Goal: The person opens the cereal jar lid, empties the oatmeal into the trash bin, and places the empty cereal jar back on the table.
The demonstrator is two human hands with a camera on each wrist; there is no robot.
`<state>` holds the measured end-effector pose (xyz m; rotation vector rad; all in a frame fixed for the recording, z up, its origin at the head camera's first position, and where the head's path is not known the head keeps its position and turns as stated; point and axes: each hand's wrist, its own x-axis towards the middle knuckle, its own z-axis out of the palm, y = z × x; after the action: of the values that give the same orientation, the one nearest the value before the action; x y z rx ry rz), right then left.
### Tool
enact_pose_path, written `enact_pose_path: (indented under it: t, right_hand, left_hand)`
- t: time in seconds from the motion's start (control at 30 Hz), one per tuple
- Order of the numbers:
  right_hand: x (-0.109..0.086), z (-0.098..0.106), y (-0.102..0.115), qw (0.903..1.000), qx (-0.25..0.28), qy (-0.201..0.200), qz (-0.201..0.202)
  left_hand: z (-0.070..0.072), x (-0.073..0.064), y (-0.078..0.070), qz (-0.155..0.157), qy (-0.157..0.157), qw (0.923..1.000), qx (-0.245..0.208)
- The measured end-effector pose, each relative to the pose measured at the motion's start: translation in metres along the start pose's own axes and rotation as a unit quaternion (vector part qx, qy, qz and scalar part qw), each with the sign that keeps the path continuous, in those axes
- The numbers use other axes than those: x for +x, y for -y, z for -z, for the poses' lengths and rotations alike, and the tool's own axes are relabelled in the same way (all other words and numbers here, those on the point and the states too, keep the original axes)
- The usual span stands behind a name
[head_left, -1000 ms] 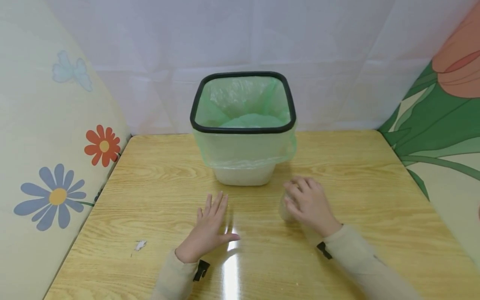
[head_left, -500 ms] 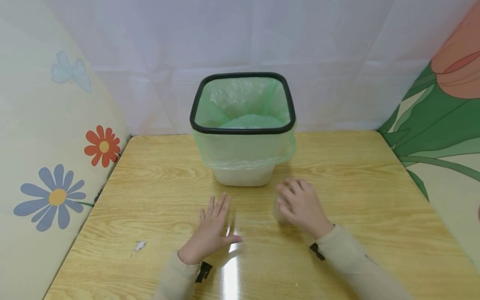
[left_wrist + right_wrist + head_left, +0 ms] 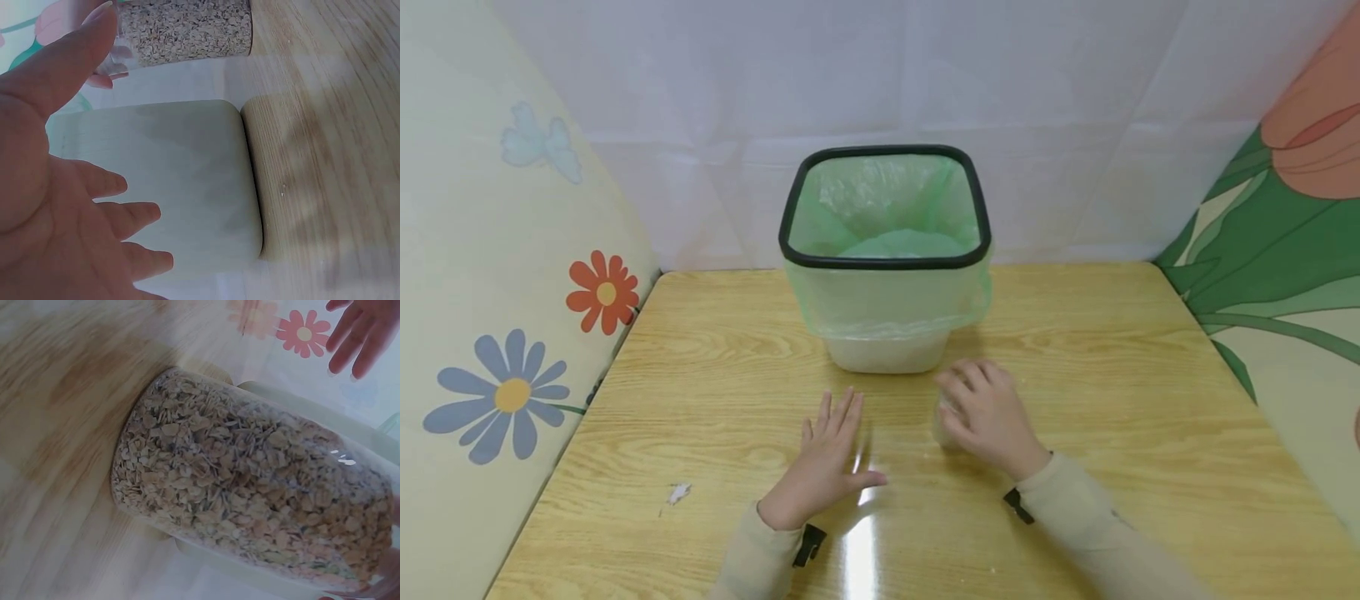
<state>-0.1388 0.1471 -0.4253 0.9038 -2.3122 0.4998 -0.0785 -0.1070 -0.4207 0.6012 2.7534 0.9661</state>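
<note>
My right hand grips the top of a clear jar of rolled oats from above, fingers curled round it. The jar is upright at the table surface; whether its base touches the wood I cannot tell. In the head view most of it is hidden behind the hand. To its left, my left hand is held palm down low over the table, fingers straight and thumb spread, touching no object. Behind both hands is a pale bin with a black rim and a green liner bag.
The wood-grain table ends at a white cloth at the back. Painted panels with flowers stand at left and right. A small white worn patch marks the table at left.
My right hand has moved left with the oat jar, coming nearer to the left hand. The left hand has shifted slightly right. The bin stays in place.
</note>
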Motion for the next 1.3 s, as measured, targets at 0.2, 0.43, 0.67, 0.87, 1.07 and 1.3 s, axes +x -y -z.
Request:
enact_pose_path:
  t: [0.2,0.43,0.67,0.87,1.07,1.3]
  right_hand:
    - [0.001,-0.003,0.006,0.9998,0.016,0.005,-0.004]
    - [0.003,-0.005,0.008,0.9998,0.02,0.008,-0.004]
    - [0.005,-0.007,0.011,0.9997,0.02,0.015,-0.002]
    - [0.009,-0.012,0.015,0.9996,0.022,0.02,0.002]
    - [0.013,-0.016,0.018,0.9996,0.017,0.008,0.02]
    - [0.017,-0.019,0.024,0.9994,0.019,0.018,0.023]
  left_hand:
    - [0.0,0.0,0.0,-0.004,0.0,1.0,0.0]
    - [0.0,-0.001,0.001,-0.004,0.003,1.0,0.002]
    - [0.0,-0.001,0.002,-0.002,0.001,1.0,0.0]
    - [-0.001,-0.001,0.002,-0.009,-0.005,0.9999,0.002]
    - [-0.001,0.0,0.002,-0.014,-0.01,0.9999,0.001]
    - [0.0,0.001,0.003,-0.012,-0.008,0.9999,0.002]
